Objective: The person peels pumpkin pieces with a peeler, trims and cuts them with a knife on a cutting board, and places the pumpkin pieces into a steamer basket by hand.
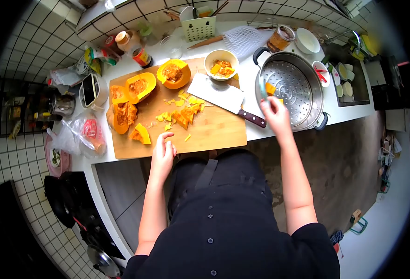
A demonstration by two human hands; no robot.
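Note:
My right hand [276, 114] is over the near-left rim of a steel steamer pot [302, 74] with a perforated bottom. Its fingers are bent together, and a blurred pale-green strip [263, 87] shows at their tips; I cannot make out what it is. Orange pumpkin pieces [270, 89] show beside the fingertips. My left hand [163, 151] hovers at the front edge of the wooden cutting board [214, 130], fingers loosely curled and apart, holding nothing. Close to it lies a pumpkin wedge [141, 134]. A cleaver [218, 93] rests on the board, its handle pointing toward the pot.
Large pumpkin chunks [141, 87] and small peelings [181, 100] lie on the board. A bowl [221, 64] of pumpkin scraps stands at its far edge. Bottles and a green utensil basket [199, 29] line the back. At right are a bowl of red peppers [321, 73] and a sink [357, 95].

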